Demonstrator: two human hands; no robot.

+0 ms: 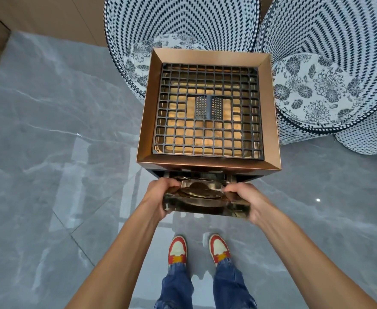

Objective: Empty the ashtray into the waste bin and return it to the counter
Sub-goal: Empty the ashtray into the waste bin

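Grey marble-look floor tiles with pale veins, pretty glossy, and a strip of tan wall panel up in the far left corner. Smack in the middle stands a square copper-coloured waste bin, seen from above, with a black metal grid sitting in its top and a small perforated plate at the grid's centre. Behind it, one on each side, are two round woven chairs in a blue-and-white pattern with floral seat cushions. The ashtray is a clear, chunky glass one, square-ish, held at the near side of the bin, right in front of a dark slot just under the copper rim; its far edge looks like it's at or in that opening, can't tell exactly how far. There's some brown stuff visible through the glass, too murky to say what. The left hand grips the ashtray's left end and the right hand grips the right end, the fingers on both curled tight around the glass, thumbs on top. Bare forearms reach in from the bottom, and below them you can see blue jeans and red-and-white sneakers planted on the floor.
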